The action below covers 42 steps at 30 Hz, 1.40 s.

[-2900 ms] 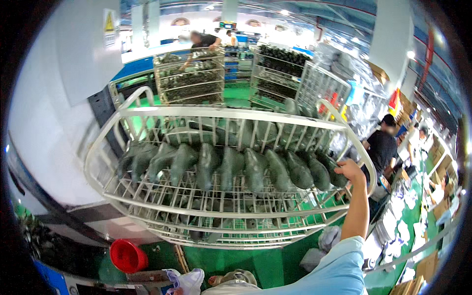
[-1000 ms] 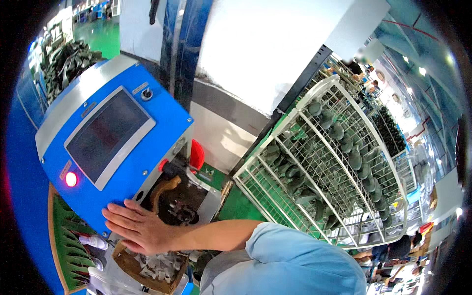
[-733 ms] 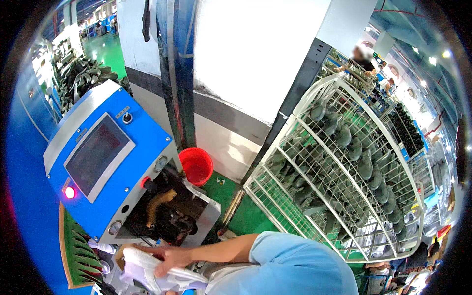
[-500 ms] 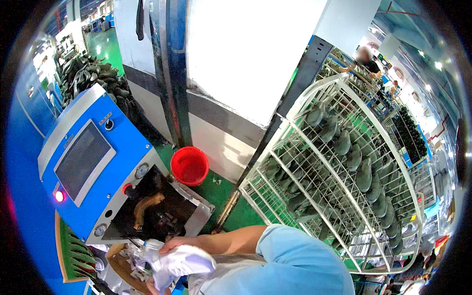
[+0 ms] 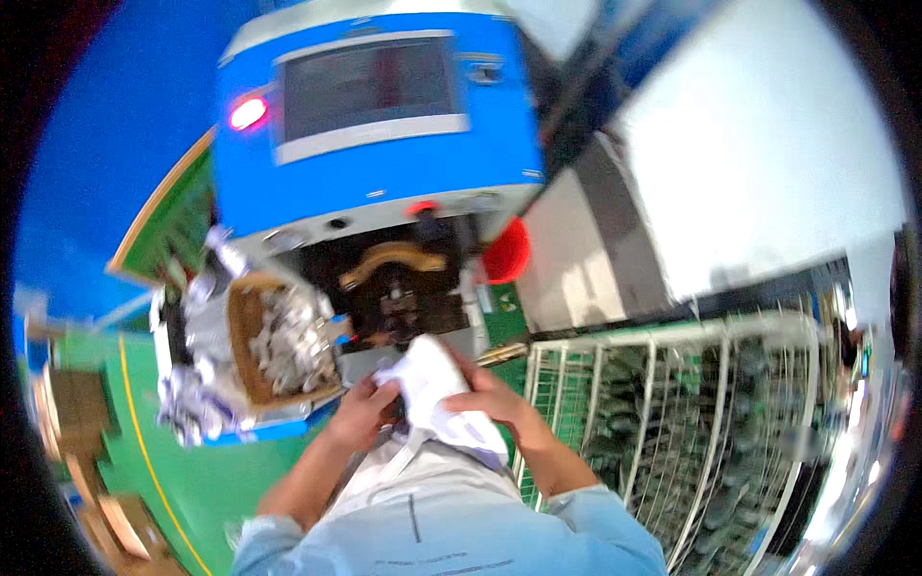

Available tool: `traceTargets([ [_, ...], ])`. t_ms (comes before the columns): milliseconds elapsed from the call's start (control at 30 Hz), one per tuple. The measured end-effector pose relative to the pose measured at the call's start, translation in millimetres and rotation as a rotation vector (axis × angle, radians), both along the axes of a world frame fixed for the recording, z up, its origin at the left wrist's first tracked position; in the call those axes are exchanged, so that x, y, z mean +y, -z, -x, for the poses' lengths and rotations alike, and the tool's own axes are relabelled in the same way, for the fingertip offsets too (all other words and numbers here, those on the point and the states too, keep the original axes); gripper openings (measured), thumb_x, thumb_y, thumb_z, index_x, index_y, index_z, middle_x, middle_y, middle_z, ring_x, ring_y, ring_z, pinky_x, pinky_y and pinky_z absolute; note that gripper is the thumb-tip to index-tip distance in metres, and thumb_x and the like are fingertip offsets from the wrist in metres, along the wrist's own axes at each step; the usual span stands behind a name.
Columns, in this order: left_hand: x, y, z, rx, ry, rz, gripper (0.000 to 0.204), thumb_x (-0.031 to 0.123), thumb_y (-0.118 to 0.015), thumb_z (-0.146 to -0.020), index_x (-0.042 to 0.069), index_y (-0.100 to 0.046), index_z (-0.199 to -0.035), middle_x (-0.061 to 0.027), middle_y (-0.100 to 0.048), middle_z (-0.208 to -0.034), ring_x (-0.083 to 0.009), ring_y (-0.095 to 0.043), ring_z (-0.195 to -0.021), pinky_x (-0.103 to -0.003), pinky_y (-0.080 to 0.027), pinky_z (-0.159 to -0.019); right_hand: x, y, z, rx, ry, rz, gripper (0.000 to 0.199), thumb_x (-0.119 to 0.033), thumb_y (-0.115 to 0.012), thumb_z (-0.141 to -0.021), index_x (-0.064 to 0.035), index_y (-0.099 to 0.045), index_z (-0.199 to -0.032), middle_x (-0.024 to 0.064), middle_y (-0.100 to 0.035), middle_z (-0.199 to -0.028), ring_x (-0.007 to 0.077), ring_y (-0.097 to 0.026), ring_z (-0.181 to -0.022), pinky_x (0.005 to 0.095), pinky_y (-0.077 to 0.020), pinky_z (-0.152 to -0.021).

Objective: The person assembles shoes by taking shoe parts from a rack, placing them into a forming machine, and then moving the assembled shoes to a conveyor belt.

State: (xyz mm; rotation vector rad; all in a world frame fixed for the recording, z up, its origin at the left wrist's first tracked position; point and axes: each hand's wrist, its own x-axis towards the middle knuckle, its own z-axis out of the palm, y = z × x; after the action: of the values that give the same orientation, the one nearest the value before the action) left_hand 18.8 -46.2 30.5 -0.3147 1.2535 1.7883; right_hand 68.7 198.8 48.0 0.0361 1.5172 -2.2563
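Observation:
A white shoe upper [image 5: 431, 389] is held in front of my body, just below the opening of a blue machine [image 5: 375, 182]. My left hand [image 5: 365, 413] grips its left edge, with the thumb on top. My right hand [image 5: 488, 396] closes on its right side, fingers lying across the white surface. The fingers' undersides are hidden, and motion blurs the picture. Inside the dark opening, a curved tan piece [image 5: 394, 259] sits above metal parts [image 5: 399, 312].
Left of the machine stands a cardboard box [image 5: 248, 355] of white scraps, with white uppers [image 5: 197, 408] beside it. A red bucket [image 5: 507, 252] is behind the machine's right side. A white wire rack [image 5: 651, 403] holding dark soles stands close on my right. Cartons [image 5: 82, 403] lie far left.
My view has swung left, bringing the machine in front of me and the rack to my right. The shoe upper has moved before the opening, with both hands now plainly on it.

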Motion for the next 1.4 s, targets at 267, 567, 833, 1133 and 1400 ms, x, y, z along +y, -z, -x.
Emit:
traceTargets([
  [267,-11,-32,-5,0.747,0.120,0.493,0.032,0.028,-0.056,-0.097,0.000,-0.053,-0.112,-0.0226,-0.063,-0.090,-0.0400,-0.062,-0.084,-0.040,-0.049,-0.074,-25,-19,-3,-0.019,0.176,-0.174,0.102,-0.006,-0.078,-0.070,0.0064,-0.017,-0.150,0.0193,-0.038,-0.147,0.0259,-0.042,-0.133,0.0363,-0.0286,-0.111],
  [567,-19,-3,3,0.402,-0.102,-0.156,0.031,0.028,-0.051,-0.102,0.004,-0.047,-0.121,-0.0067,-0.059,-0.106,-0.0151,-0.055,-0.096,-0.027,-0.043,-0.084,-35,-36,45,-0.197,0.601,-0.223,0.078,-0.003,-0.060,-0.082,-0.0068,-0.027,-0.152,0.0146,-0.048,-0.140,0.0252,-0.051,-0.122,0.0356,-0.0419,-0.101],
  [833,10,54,20,-0.313,-0.246,-0.434,0.029,0.039,-0.049,-0.100,0.016,-0.051,-0.118,-0.0034,-0.059,-0.122,-0.0217,-0.048,-0.124,-0.046,-0.035,-0.103,-53,-31,105,0.033,0.282,-1.294,0.086,-0.016,-0.074,-0.078,-0.0211,-0.030,-0.152,0.0223,-0.058,-0.126,0.0292,-0.066,-0.096,0.0365,-0.0538,-0.081],
  [1133,-18,56,38,-0.347,-0.049,-0.350,0.034,0.035,-0.050,-0.100,0.005,-0.053,-0.114,-0.0140,-0.067,-0.099,-0.0239,-0.064,-0.089,-0.037,-0.050,-0.078,-80,-50,158,-0.124,0.031,-1.586,0.085,-0.040,-0.072,-0.075,-0.0214,-0.035,-0.149,0.0263,-0.061,-0.120,0.0428,-0.060,-0.106,0.0457,-0.0485,-0.090],
  [1400,-112,-13,85,0.262,0.101,0.623,0.054,0.042,-0.061,-0.094,-0.007,-0.057,-0.117,-0.0162,-0.069,-0.090,-0.0160,-0.067,-0.075,-0.029,-0.053,-0.067,-48,-7,87,0.151,0.284,-0.976,0.094,-0.008,-0.074,-0.076,-0.0095,-0.021,-0.153,0.0189,-0.040,-0.148,0.0313,-0.052,-0.125,0.0394,-0.0455,-0.099],
])
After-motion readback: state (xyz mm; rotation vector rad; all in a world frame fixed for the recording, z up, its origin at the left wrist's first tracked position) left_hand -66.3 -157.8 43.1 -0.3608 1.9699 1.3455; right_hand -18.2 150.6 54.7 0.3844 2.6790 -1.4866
